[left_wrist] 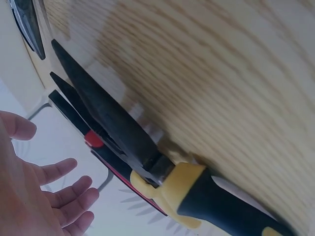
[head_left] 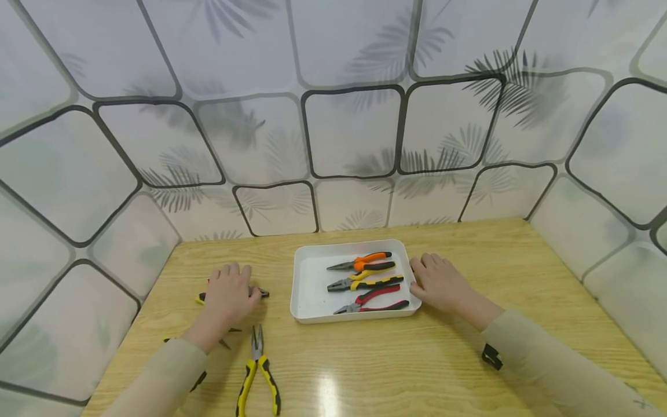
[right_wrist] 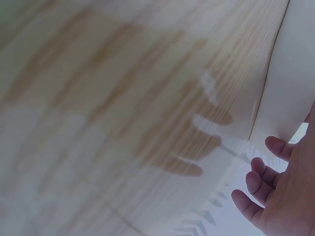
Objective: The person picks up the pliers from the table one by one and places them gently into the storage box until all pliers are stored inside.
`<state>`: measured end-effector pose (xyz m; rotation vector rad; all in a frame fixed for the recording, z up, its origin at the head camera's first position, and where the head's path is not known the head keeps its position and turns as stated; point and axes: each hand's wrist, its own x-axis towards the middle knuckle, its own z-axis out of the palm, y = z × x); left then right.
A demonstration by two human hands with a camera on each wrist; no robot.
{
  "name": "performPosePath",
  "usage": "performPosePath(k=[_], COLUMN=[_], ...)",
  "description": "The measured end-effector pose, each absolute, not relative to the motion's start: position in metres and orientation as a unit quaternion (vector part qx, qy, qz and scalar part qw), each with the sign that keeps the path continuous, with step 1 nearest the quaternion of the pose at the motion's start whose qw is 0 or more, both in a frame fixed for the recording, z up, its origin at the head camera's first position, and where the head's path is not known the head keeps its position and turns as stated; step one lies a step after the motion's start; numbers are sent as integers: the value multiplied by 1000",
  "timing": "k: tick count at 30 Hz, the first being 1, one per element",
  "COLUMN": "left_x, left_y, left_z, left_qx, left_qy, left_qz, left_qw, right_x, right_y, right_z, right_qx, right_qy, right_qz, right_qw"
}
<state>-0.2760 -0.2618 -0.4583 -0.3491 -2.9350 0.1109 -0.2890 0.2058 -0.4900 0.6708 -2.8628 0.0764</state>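
My left hand [head_left: 229, 294] hovers over pliers on the left of the table, fingers loosely spread and holding nothing. Partly hidden beneath it are pliers with a yellow handle [head_left: 200, 298]. In the left wrist view, dark-jawed pliers with yellow-and-black handles [left_wrist: 192, 191] lie close by, with a red-and-black tool [left_wrist: 110, 162] behind them. Beside the white tray's [head_left: 310, 284] right rim is my right hand [head_left: 440, 282], fingers relaxed; whether it touches the rim I cannot tell. Inside the tray lie orange-and-black long-nose pliers [head_left: 362, 263], yellow-and-black pliers [head_left: 359, 284] and red-and-black pliers [head_left: 365, 304].
Yellow-and-black long-nose pliers [head_left: 257, 353] lie spread on the wooden table [head_left: 365, 365] near its front left. My left forearm partly covers another spread pair, its tips [head_left: 225, 344] showing. Patterned cloth [head_left: 349, 133] encloses the back and sides.
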Motion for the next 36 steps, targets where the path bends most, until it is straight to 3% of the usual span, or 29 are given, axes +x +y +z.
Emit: performPosePath(k=[8,36], left_x=[-277,-284], left_y=[-266,-291], left_z=[-461,-469], left_qx=[-114,-86], left_qy=[-989,-993], left_qz=[27,7], left_qw=[89,85], right_x=[-288,-285], right_y=[206,204], right_z=[-492,-488], right_qx=[234,220], right_qy=[-965,-970], right_qz=[32,28], right_qw=[118,98])
